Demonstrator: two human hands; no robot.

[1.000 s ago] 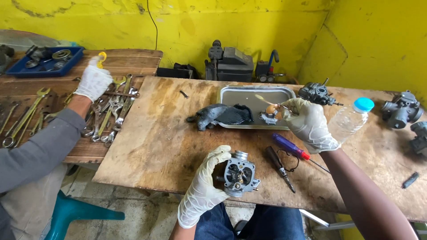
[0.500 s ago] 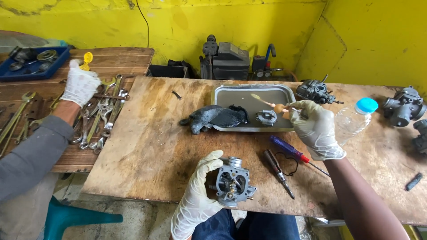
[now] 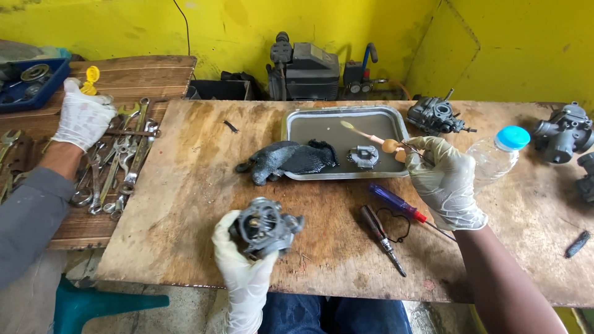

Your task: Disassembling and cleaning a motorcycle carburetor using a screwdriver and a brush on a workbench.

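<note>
My left hand [image 3: 242, 272], in a white glove, grips a grey carburetor body [image 3: 267, 226] above the near edge of the plywood table [image 3: 185, 198]. Over the right end of a metal tray [image 3: 346, 127], my gloved right hand [image 3: 444, 184] holds a toothbrush [image 3: 371, 136] whose bristle end points left over the murky liquid. A small metal part [image 3: 364, 155] lies in the tray. A dark wet rag [image 3: 286, 159] hangs over the tray's left rim.
Two screwdrivers [image 3: 396, 204] [image 3: 382, 238] and a black rubber ring [image 3: 395, 224] lie near my right hand. A clear bottle with a blue cap [image 3: 498, 151] and more carburetors [image 3: 436, 116] [image 3: 563, 131] sit at right. Another person's gloved hand [image 3: 83, 117] rests among several wrenches [image 3: 120, 161] at left.
The view has shifted a little. My left hand has turned the carburetor body slightly. The other person's hand has stayed on the wrench pile.
</note>
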